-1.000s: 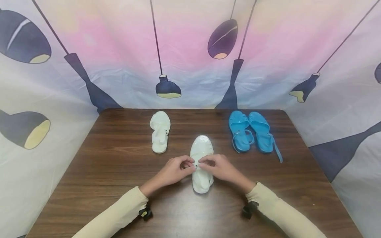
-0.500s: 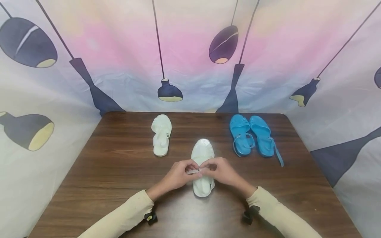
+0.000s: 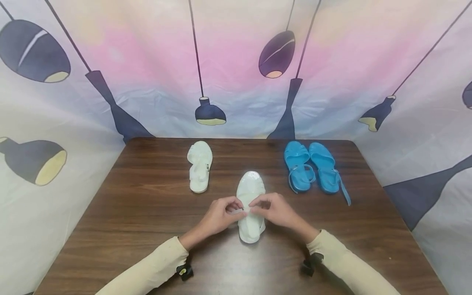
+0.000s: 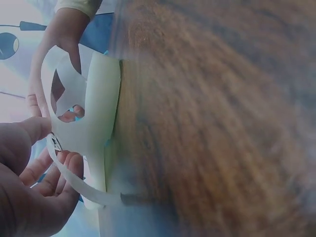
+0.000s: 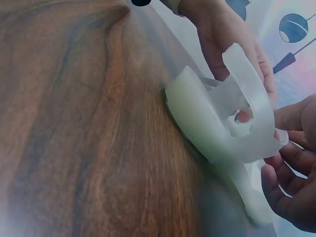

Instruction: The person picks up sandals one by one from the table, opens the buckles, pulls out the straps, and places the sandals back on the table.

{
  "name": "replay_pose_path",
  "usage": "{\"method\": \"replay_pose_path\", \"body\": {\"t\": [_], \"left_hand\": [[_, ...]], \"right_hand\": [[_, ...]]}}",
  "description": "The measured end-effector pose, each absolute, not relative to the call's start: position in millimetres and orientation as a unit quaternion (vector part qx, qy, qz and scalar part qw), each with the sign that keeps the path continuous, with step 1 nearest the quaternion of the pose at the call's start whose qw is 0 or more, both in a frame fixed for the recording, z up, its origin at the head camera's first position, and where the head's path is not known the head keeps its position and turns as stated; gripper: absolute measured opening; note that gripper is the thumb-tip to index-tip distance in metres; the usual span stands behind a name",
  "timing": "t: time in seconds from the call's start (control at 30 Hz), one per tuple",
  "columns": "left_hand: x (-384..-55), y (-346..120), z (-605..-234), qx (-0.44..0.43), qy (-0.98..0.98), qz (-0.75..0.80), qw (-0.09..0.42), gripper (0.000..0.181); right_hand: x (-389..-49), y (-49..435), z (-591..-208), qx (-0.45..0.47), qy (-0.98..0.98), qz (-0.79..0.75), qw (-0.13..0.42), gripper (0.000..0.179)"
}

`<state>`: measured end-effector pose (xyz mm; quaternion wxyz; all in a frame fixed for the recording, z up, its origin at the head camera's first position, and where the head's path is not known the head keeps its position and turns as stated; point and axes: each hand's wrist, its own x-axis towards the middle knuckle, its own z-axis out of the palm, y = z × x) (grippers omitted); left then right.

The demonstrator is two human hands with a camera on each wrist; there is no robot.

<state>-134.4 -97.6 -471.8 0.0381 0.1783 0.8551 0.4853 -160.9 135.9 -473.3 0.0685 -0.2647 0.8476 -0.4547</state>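
A white sandal (image 3: 251, 184) stands upright on the table before me, toe pointing away. My left hand (image 3: 222, 215) is at its left side, pinching the ankle strap by the small metal buckle (image 4: 56, 142). Below those fingers, the loose strap end (image 4: 86, 190) curves down in the left wrist view. From the other side my right hand (image 3: 275, 209) pinches the strap (image 5: 264, 116) with thumb and fingertips, close to the left hand's. The fingers partly cover the buckle in the head view.
Another white sandal (image 3: 199, 184) lies farther back to the left. Two blue sandals (image 3: 301, 185) sit at the back right, one with its strap (image 3: 344, 192) trailing onto the wooden table (image 3: 147, 180). A printed cloth (image 3: 155, 73) hangs behind the table.
Half a second ago the fingertips met over the buckle, with a strip of strap showing in the left hand. They are now slightly farther apart. The sandals keep their places.
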Motion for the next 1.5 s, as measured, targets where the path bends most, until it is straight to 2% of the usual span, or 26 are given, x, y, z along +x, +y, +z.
{"method": "replay_pose_path", "body": {"t": [0.4, 0.63, 0.9, 1.1, 1.5], "left_hand": [[-132, -98, -474, 0.172, 0.851, 0.493, 0.055, 0.011], [-133, -98, -474, 0.18, 0.845, 0.502, 0.046, 0.013], [-134, -98, -476, 0.176, 0.846, 0.502, 0.042, 0.014], [-133, -98, -475, 0.177, 0.844, 0.505, 0.042, 0.015], [-132, -97, -474, 0.171, 0.847, 0.502, 0.036, 0.012]], "right_hand": [[-161, 148, -475, -0.242, 0.852, -0.457, 0.084, 0.014], [-160, 144, -471, -0.233, 0.852, -0.462, 0.077, 0.011], [-161, 131, -467, -0.237, 0.845, -0.469, 0.098, 0.025], [-161, 126, -471, -0.269, 0.843, -0.458, 0.083, 0.017], [-159, 126, -478, -0.242, 0.851, -0.458, 0.082, 0.012]]}}
